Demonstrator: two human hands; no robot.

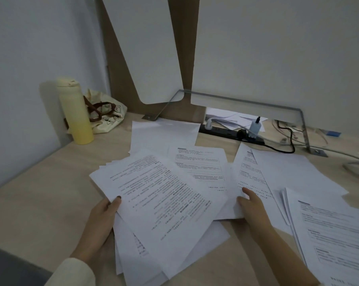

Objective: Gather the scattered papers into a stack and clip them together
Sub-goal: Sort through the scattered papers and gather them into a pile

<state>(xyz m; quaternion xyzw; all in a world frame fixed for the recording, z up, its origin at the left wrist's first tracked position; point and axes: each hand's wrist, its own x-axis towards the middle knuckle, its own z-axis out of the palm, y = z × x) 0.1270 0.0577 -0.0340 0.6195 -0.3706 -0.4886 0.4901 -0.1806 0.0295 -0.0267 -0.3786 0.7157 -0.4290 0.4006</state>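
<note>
White printed papers lie scattered over the light wooden desk [40, 195]. My left hand [101, 221] grips the left edge of a fanned bundle of sheets [162, 199], thumb on top. My right hand [253, 207] pinches the lower edge of a printed sheet [248, 178] to the right of that bundle, thumb on its face. More sheets lie under the bundle [137, 254]. Another sheet [201, 166] lies behind it, a blank one [164, 133] farther back, blank ones [294, 172] at the right, and a stack [335, 234] at the near right. No clip is in view.
A pale yellow bottle [75, 112] and a cloth bag [105, 116] stand at the back left. A black power strip [226, 131] with plugs and cables lies at the back under a metal stand [248, 104]. White partition panels [149, 48] rise behind the desk.
</note>
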